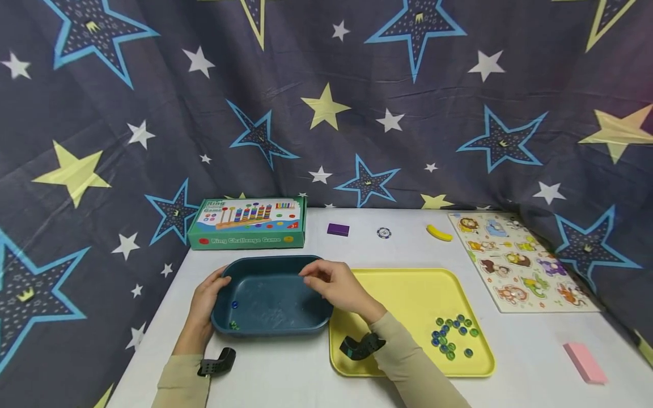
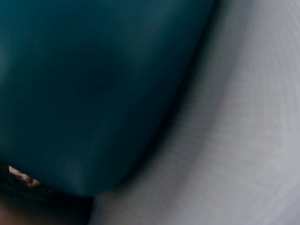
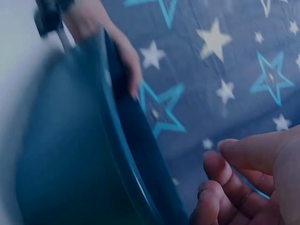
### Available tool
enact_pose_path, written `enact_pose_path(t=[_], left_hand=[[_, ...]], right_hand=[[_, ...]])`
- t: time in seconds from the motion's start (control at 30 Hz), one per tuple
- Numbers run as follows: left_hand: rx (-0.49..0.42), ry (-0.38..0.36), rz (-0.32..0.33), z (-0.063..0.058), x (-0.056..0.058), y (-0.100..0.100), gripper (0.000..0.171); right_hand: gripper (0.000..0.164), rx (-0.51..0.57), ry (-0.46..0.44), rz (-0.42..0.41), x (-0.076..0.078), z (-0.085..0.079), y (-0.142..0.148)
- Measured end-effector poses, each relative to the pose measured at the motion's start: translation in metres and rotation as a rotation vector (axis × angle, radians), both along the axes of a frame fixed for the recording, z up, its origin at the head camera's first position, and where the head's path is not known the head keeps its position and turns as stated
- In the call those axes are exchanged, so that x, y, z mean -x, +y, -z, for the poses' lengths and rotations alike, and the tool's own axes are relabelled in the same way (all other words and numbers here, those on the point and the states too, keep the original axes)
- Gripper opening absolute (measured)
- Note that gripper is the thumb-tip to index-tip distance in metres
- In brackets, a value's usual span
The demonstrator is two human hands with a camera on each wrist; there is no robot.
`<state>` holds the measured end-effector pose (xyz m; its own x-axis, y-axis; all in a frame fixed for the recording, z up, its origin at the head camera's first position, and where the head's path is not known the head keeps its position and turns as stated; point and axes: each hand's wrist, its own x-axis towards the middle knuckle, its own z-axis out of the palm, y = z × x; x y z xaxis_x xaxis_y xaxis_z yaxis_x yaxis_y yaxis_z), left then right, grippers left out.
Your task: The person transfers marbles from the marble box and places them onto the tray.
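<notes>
In the head view, my left hand [image 1: 203, 300] holds the left end of a dark teal basin [image 1: 272, 328], thumb over its rim. Inside lie a blue glass gem [image 1: 234, 305] and a small green cluster [image 1: 233, 325], too small to make out. My right hand [image 1: 336, 283] hovers over the basin's right end, its fingers loosely bent; no object shows between the fingertips, seen again in the right wrist view beside the basin wall [image 3: 75, 140]. The left wrist view is filled mostly by the basin's outer side [image 2: 93, 93]. Several blue and green gems [image 1: 445, 340] lie on a yellow tray [image 1: 403, 289].
A ring game box [image 1: 247, 224] stands behind the basin. Along the back lie a purple block [image 1: 338, 229], a poker chip [image 1: 384, 233] and a yellow toy banana [image 1: 439, 233]. An animal puzzle board [image 1: 520, 263] and a pink block [image 1: 585, 362] are at the right.
</notes>
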<state>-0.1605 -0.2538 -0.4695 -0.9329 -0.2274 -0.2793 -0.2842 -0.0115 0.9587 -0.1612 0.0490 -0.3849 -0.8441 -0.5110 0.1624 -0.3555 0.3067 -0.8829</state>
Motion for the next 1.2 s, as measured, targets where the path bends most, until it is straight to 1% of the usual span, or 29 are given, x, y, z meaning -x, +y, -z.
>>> enact_pose_path(t=[0.07,0.13,0.27,0.33,0.47,0.57,0.67,0.77,0.9,1.0,1.1,1.2], left_hand=[[-0.007,-0.002,-0.003,0.0,-0.001,-0.001,0.046],[-0.013,0.0,-0.006,0.0,-0.001,-0.001,0.047],[-0.014,0.003,-0.014,0.0,-0.002,-0.001,0.049],[-0.02,-0.002,-0.013,0.0,-0.002,-0.001,0.051],[-0.027,-0.012,-0.003,0.0,-0.002,0.0,0.053],[-0.026,-0.011,0.006,0.0,-0.001,0.0,0.053],[-0.025,-0.008,0.013,-0.001,0.0,0.0,0.053],[-0.026,-0.008,0.017,-0.002,0.0,0.0,0.053],[-0.045,-0.002,0.015,-0.003,0.001,-0.001,0.051],[-0.062,0.005,0.012,-0.003,0.001,-0.001,0.05],[-0.066,0.012,0.013,-0.003,0.001,-0.001,0.051],[-0.065,0.014,0.009,-0.004,0.001,0.0,0.052]], right_hand=[[0.013,-0.01,-0.016,-0.039,-0.004,0.003,-0.014],[0.015,-0.032,-0.035,-0.088,-0.003,0.011,-0.028],[0.022,-0.092,-0.094,-0.202,0.006,0.033,-0.057],[0.025,-0.131,-0.118,-0.24,0.009,0.039,-0.07],[0.026,-0.223,-0.092,-0.275,0.014,0.046,-0.09],[0.025,-0.291,-0.069,-0.297,0.015,0.047,-0.1],[0.026,-0.332,-0.083,-0.307,0.014,0.047,-0.108],[0.025,-0.339,-0.111,-0.298,0.013,0.048,-0.114],[0.023,-0.284,-0.195,-0.302,0.012,0.05,-0.122],[0.023,-0.247,-0.252,-0.322,0.012,0.052,-0.127],[0.022,-0.248,-0.267,-0.345,0.01,0.055,-0.13],[0.021,-0.272,-0.249,-0.391,0.008,0.058,-0.133]])
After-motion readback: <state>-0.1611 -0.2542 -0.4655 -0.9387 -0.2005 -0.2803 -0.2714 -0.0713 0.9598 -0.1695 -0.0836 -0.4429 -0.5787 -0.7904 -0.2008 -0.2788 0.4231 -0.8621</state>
